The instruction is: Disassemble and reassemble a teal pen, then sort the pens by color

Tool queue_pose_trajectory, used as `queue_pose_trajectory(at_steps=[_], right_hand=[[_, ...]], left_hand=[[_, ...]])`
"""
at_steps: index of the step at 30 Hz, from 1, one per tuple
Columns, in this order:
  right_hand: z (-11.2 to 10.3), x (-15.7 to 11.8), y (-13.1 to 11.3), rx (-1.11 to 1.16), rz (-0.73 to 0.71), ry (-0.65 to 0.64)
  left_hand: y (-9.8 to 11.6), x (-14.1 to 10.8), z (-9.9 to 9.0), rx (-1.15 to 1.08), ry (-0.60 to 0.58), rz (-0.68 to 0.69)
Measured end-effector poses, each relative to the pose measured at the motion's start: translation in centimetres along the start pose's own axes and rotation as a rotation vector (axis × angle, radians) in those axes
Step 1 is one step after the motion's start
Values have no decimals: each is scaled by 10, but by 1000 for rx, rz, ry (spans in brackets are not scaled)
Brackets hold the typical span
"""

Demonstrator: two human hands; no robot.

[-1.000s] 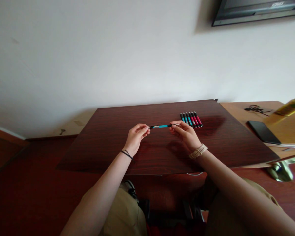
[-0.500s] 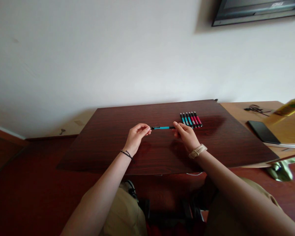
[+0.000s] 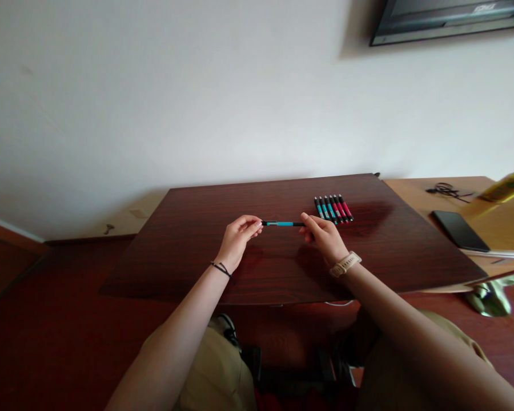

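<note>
A blue and black pen (image 3: 285, 224) is held level above the dark wooden table (image 3: 188, 251), stretched between my two hands. My left hand (image 3: 241, 234) pinches its left end between thumb and fingers. At the opposite end, my right hand (image 3: 321, 233) grips the black tip, which is partly hidden by the fingers. Just beyond the right hand lies a row of several pens (image 3: 333, 209), side by side on the tabletop; those on the left are blue and black, those on the right pinkish red and black.
To the right, a lighter wooden desk (image 3: 445, 185) holds a black phone (image 3: 460, 230), a coiled black cable (image 3: 448, 189) and a yellow bottle (image 3: 506, 186). A screen (image 3: 454, 20) hangs on the white wall (image 3: 197, 91) behind the table.
The pen has rolled about its long axis between my fingers: its silvery clip now shows where dark printing faced me. Both hands stay almost in place.
</note>
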State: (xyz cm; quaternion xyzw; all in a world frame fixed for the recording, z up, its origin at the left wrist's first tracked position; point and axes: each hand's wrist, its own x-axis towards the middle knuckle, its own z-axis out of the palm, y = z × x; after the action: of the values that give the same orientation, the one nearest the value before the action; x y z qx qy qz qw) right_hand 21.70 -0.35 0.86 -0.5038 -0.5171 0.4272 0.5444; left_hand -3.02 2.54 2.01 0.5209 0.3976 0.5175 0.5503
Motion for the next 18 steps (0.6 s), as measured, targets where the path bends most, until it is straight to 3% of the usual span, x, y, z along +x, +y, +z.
queue_pose_trajectory(at_steps=[7,13,18], right_hand=[[0,0,-2,133,33,-23],[0,0,-1,-2,25,-7],[0,-1,-2,122,28,-38]], left_hand=[[-2,0,0,-30,16,-15],[-1,0,1,-39,7,-9],[-1,0,1,-64,28,-19]])
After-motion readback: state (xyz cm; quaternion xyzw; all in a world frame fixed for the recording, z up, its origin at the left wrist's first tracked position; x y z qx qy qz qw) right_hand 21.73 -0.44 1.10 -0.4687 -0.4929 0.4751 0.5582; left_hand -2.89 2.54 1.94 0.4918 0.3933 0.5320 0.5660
